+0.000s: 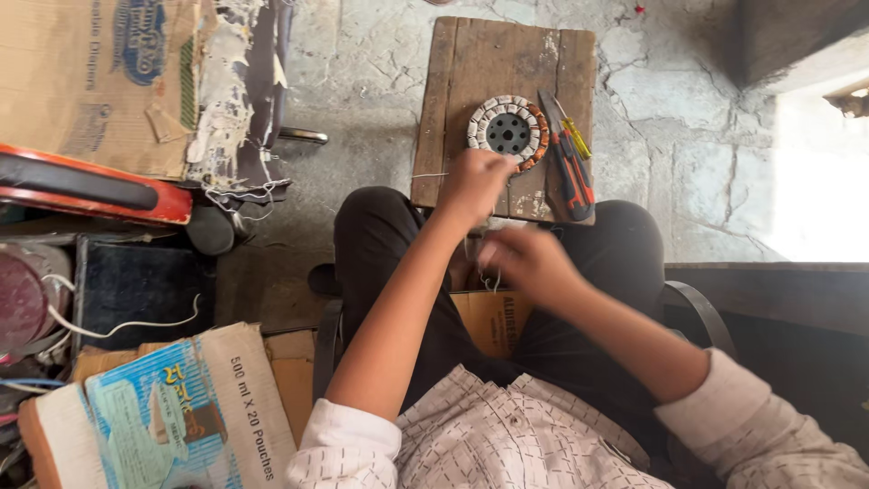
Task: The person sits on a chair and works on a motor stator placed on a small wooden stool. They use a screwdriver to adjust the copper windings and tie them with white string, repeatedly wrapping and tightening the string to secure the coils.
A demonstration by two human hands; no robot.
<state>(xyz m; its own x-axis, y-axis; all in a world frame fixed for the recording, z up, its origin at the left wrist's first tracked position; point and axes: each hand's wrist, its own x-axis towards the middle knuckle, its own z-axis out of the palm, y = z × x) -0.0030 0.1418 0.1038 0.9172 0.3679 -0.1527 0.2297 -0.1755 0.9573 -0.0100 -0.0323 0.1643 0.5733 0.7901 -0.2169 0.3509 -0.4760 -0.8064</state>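
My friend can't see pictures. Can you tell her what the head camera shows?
Seen from above, a seated person's left hand rests at the edge of a round wound coil ring on a small wooden board, while the right hand pinches thin wire above the lap. A utility knife and yellow-handled screwdriver lie beside the ring.
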